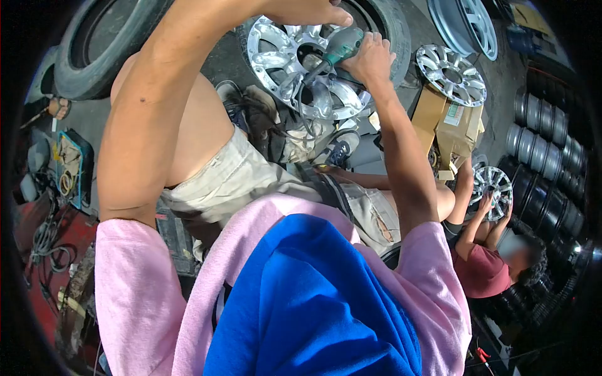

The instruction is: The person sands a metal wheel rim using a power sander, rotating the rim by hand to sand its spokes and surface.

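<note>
My right hand [371, 61] is wrapped around the body of a green corded power grinder [344, 46]. At the top edge of the view, my left hand [307, 10] is partly cut off; its fingers bend in at the grinder's upper end. The grinder's working tip is hidden. Beneath both hands a shiny silver alloy wheel [268, 55] with several spokes lies face up, tilted towards me. A dark cord [302, 103] runs down from the grinder across the wheel's lower edge.
Tires [68, 69] lie at upper left and behind the wheel. Another silver wheel [471, 93] rests on a cardboard box [456, 135]. At right, a co-worker in a maroon shirt [481, 271] holds a wheel [500, 188] beside stacked rims [533, 145]. Cables [47, 241] lie at left.
</note>
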`<action>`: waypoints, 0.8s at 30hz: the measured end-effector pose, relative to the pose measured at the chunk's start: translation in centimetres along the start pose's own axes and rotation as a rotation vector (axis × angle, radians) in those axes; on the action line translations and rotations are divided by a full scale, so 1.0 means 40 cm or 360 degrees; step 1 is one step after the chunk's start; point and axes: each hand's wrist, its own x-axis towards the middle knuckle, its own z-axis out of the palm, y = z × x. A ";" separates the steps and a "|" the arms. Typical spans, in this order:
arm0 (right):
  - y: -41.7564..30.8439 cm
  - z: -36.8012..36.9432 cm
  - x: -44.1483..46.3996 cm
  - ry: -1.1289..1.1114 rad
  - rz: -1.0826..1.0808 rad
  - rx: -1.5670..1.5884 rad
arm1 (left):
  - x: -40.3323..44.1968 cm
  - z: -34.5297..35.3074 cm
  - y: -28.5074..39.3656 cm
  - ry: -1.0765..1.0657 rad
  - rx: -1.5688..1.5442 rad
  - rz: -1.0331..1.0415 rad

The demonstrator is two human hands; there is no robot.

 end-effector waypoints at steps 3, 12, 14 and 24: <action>0.039 -0.010 -0.008 0.0065 -0.0069 -0.0029 | 0.006 0.005 0.003 -0.0031 0.0035 -0.0031; 0.063 0.063 -0.044 0.0149 -0.0104 0.0370 | 0.078 0.079 0.000 -0.0030 0.0095 0.0201; 0.057 0.026 -0.073 0.0182 -0.0149 0.0391 | 0.115 0.121 0.001 0.0001 0.0097 0.0237; 0.182 0.000 -0.264 0.0426 0.0106 0.1034 | 0.337 0.417 0.097 -0.0405 -0.0022 0.0355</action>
